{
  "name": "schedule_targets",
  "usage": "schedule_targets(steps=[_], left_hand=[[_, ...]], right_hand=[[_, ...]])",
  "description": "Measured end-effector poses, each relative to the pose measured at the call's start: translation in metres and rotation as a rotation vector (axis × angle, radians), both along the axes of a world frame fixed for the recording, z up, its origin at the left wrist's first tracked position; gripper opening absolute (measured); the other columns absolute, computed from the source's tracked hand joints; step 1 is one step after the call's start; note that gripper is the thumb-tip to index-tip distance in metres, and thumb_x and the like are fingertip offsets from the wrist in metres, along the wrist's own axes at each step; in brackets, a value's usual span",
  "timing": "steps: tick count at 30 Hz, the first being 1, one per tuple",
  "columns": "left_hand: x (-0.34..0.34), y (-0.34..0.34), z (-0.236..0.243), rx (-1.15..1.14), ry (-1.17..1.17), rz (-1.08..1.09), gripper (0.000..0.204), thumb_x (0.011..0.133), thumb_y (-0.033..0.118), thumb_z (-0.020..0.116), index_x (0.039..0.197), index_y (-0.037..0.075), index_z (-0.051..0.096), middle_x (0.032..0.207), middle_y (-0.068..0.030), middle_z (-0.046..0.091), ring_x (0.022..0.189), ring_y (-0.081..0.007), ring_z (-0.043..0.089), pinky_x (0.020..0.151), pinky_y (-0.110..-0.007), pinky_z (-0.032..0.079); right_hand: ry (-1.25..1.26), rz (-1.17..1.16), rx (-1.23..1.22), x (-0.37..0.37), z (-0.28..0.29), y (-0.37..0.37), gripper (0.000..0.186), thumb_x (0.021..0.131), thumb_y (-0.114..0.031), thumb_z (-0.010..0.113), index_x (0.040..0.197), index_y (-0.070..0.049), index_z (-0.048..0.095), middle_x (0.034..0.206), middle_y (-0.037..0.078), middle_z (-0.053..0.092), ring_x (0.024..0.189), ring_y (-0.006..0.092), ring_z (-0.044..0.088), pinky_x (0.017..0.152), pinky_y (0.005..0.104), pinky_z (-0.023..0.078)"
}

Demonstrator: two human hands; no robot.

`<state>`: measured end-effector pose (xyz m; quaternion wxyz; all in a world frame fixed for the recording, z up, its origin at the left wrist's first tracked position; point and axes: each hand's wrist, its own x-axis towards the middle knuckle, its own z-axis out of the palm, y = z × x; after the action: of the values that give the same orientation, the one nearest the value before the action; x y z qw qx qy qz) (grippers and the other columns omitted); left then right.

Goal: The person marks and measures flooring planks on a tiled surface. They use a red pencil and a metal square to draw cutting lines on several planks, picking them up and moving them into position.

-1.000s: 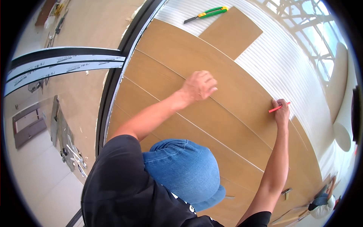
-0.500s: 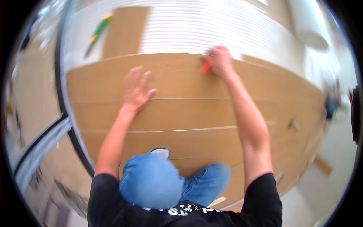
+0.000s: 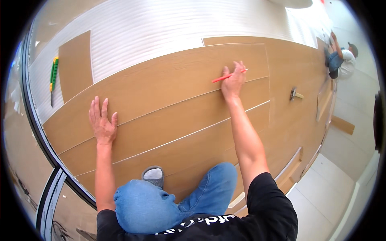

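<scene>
My left hand rests flat on the wood-look floor planks, fingers stretched out, toward the dark-framed edge at left. Farther right, my right hand holds a red pencil between thumb and fingers and leans on the same plank. One end of the pencil points left and its pale tip sticks out to the right past my fingers. Past my left hand, a green and yellow utility knife lies on the white ribbed underlay, beside a short cut plank piece.
A hammer lies on the planks at right. Loose plank strips lie along the lower right edge, by pale floor tiles. Another person crouches at the far right. A dark metal frame borders the left side.
My view has shifted, bringing the hammer and the other person into sharper sight. My right hand has come back from the plank's far edge, and the pencil now lies more level.
</scene>
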<state>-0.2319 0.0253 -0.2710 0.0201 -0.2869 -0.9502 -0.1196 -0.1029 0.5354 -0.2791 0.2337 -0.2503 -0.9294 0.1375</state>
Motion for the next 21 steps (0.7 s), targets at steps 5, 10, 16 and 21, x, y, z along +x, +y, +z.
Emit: schedule_targets(steps=[5,10,16,21], left_hand=[[0.003,-0.004,-0.001,-0.029,-0.005,-0.002,0.061,0.107,0.053,0.051,0.155,0.015,0.053,0.169,-0.0121,0.039,0.154,-0.0345,0.035,0.124,-0.052,0.031],[0.0,0.004,-0.003,-0.01,0.017,-0.004,0.061,0.107,0.053,0.05,0.154,0.014,0.054,0.168,-0.0128,0.039,0.154,-0.0355,0.035,0.124,-0.052,0.03],[-0.001,0.016,-0.002,-0.025,0.03,-0.024,0.059,0.108,0.048,0.051,0.156,0.014,0.052,0.168,-0.0137,0.039,0.155,-0.0358,0.035,0.124,-0.051,0.03],[0.012,-0.03,0.007,-0.121,-0.003,0.052,0.061,0.101,0.037,0.061,0.155,0.013,0.053,0.167,-0.0162,0.04,0.155,-0.0358,0.035,0.123,-0.054,0.03]], right_hand=[[-0.184,-0.184,-0.059,-0.001,-0.012,0.01,0.05,0.103,-0.038,0.067,0.141,-0.011,0.05,0.16,0.021,0.047,0.152,0.0412,0.039,0.125,0.0654,0.019],[-0.179,-0.191,-0.055,-0.002,-0.016,0.016,0.049,0.102,-0.039,0.068,0.138,-0.011,0.052,0.161,0.021,0.047,0.152,0.0411,0.039,0.124,0.0651,0.021],[-0.185,-0.208,-0.044,-0.002,-0.015,0.028,0.044,0.1,-0.035,0.069,0.134,-0.011,0.055,0.16,0.021,0.048,0.152,0.0413,0.038,0.124,0.0649,0.021],[-0.267,-0.117,-0.022,-0.027,-0.028,0.0,0.039,0.098,-0.034,0.067,0.127,-0.01,0.059,0.131,0.02,0.063,0.126,0.0407,0.055,0.113,0.0566,0.038]])
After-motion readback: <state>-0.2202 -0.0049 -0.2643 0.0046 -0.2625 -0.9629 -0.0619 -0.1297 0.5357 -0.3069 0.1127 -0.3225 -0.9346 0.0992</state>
